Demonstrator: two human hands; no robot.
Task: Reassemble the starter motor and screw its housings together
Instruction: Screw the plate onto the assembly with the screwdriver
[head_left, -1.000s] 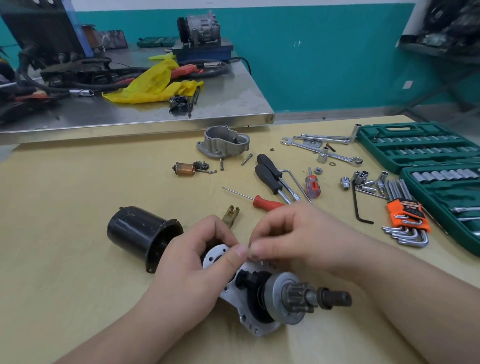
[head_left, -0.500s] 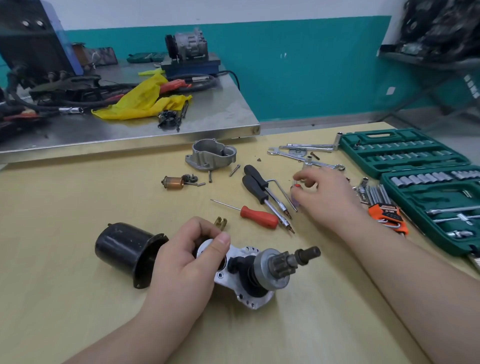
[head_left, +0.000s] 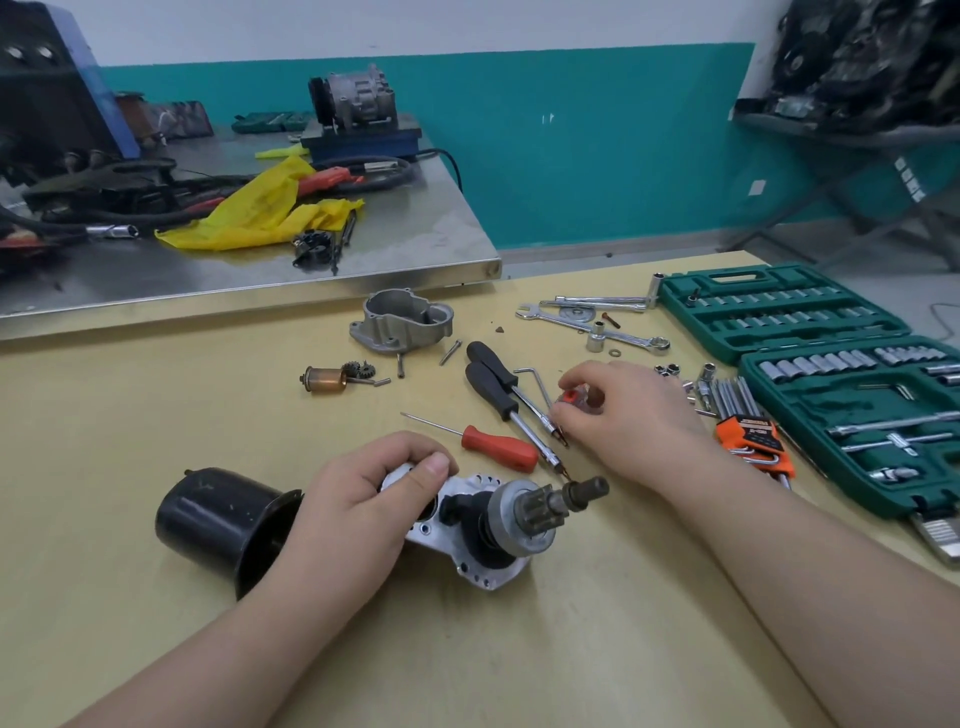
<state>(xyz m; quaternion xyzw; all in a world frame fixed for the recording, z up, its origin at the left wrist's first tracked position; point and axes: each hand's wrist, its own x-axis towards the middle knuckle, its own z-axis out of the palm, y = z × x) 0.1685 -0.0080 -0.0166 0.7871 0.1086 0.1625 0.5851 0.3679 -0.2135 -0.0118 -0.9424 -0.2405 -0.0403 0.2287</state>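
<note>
My left hand (head_left: 358, 514) grips the starter motor's silver mounting plate (head_left: 470, 558), which carries the pinion gear and shaft (head_left: 561, 499) pointing right. The black motor can (head_left: 218, 525) lies just left of it, open end toward my hand. My right hand (head_left: 623, 415) is closed around a small red stubby screwdriver (head_left: 571, 397) on the table. The grey cast housing (head_left: 405, 319) lies open side up farther back, with loose screws (head_left: 449, 353) beside it. A copper plunger and small gears (head_left: 337, 376) lie to its left.
Two black-handled screwdrivers (head_left: 493, 379) and a red-handled one (head_left: 498, 447) lie between my hands. Wrenches (head_left: 597, 325), loose sockets, an orange hex-key set (head_left: 750, 436) and two open green socket cases (head_left: 831, 364) fill the right side. A steel bench (head_left: 260, 260) stands behind.
My right hand left the motor, reached right to the tool pile and closed on the small red screwdriver. My left hand stayed on the mounting plate.
</note>
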